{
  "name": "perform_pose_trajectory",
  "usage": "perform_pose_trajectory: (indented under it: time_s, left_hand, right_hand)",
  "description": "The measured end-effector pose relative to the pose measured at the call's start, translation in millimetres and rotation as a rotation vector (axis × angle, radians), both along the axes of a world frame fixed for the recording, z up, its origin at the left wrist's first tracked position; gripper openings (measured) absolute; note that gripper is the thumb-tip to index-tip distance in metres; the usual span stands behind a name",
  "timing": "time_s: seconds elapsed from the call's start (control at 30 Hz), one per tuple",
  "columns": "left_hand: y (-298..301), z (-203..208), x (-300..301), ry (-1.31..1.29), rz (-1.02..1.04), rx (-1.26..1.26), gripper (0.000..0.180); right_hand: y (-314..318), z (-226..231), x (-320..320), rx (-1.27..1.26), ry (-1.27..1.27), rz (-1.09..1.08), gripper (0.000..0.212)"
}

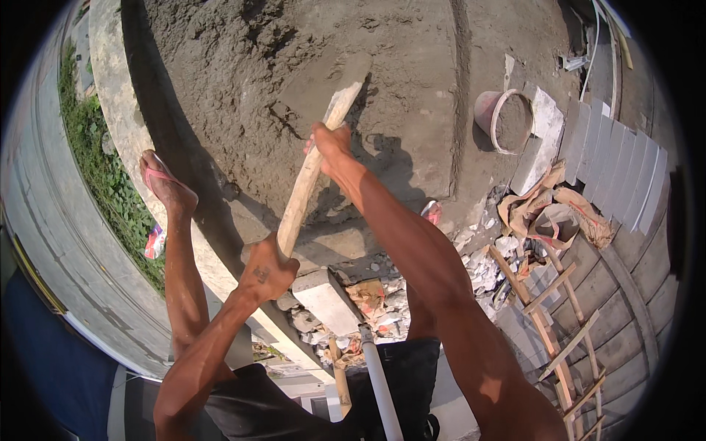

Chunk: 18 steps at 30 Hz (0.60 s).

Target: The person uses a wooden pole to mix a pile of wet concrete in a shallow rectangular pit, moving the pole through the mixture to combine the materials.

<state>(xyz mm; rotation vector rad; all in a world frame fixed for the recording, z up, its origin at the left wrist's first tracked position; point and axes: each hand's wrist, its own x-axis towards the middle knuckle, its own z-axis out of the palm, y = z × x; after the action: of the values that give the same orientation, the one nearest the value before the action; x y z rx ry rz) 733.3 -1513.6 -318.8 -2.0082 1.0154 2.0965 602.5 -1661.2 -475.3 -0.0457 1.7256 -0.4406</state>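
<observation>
Both my hands are closed around the pale wooden handle of a hoe [303, 192], which slants up and away from me. My left hand [268, 272] grips the near end of the handle. Farther along it, my right hand [332, 149] is wrapped round the wood, closer to the head. The hoe's head [323, 79] is coated in grey mortar and rests in or on the wet mortar [228, 81], so its edge is hard to make out. My shadow falls on the mortar to the right of the handle.
A bucket [504, 121] with grey material inside stands at the right, near torn paper sacks [562, 220] and grey panels [618, 158]. A wooden ladder [548, 342] lies lower right. Rubble [386, 301] and a white block [327, 301] lie close by. My left foot is on a low wall [118, 81].
</observation>
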Motion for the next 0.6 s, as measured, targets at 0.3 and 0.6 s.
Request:
perform_pose_trajectory:
  time_s: [0.3,0.6]
  left_hand:
    - [-75.2,-67.9,-195.2,0.524,0.523,-0.035,0.057]
    - [-122.6,-135.3,-288.5,0.346,0.342,0.003,0.052]
  right_hand:
    - [-133.5,4.9,-183.7,-0.494,0.387,0.381,0.041]
    - [-176.2,-117.6,-325.1,-0.239,0.437,0.443,0.028]
